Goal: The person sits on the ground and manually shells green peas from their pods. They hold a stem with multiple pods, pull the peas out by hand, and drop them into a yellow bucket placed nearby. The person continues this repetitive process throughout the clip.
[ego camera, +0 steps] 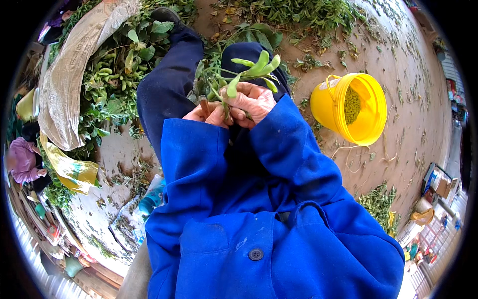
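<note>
Over my lap, my left hand [211, 113] grips a leafy bean plant stalk, whose brown cut end [204, 105] pokes up between the fingers. My right hand [252, 102] is close against it, with thumb and fingers closed on the same plant among its green bean pods [257, 69]. Some pods rise above the right hand's knuckles. Where exactly the right fingertips pinch is partly hidden. To the right of my knees, a yellow plastic bucket [364, 130] leans with its mouth towards me; loose green pods [352, 105] lie inside it.
Heaped bean plants [112, 78] lie at the left, partly under a woven sack [63, 93]. More plants [298, 13] are piled ahead, others [379, 205] at the lower right. A yellow bag [71, 168] and a bluish bottle [151, 200] are at left. Another person [24, 160] sits at the far left.
</note>
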`<action>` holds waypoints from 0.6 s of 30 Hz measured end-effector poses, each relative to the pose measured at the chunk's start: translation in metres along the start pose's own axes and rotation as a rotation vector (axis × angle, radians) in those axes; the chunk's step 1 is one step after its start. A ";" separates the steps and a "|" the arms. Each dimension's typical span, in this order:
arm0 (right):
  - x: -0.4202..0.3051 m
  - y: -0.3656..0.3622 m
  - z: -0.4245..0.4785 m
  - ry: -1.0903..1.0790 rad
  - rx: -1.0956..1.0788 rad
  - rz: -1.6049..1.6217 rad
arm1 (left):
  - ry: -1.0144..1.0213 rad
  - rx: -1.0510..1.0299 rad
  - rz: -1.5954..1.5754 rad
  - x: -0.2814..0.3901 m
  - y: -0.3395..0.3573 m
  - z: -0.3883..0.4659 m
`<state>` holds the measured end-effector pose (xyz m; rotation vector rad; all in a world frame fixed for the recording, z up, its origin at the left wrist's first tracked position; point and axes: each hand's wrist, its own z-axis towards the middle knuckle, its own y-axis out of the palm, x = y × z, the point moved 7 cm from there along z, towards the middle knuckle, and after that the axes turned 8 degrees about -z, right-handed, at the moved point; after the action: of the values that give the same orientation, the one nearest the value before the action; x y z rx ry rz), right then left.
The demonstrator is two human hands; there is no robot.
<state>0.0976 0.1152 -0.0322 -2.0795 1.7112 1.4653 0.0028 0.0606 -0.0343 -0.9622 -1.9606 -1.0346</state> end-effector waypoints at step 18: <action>-0.013 0.001 -0.001 -0.048 -0.109 -0.180 | 0.061 0.210 0.170 0.019 0.009 -0.013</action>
<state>0.0986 0.1235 -0.0217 -2.1664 1.4155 1.5707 0.0045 0.0581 -0.0101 -0.9505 -1.8587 -0.7388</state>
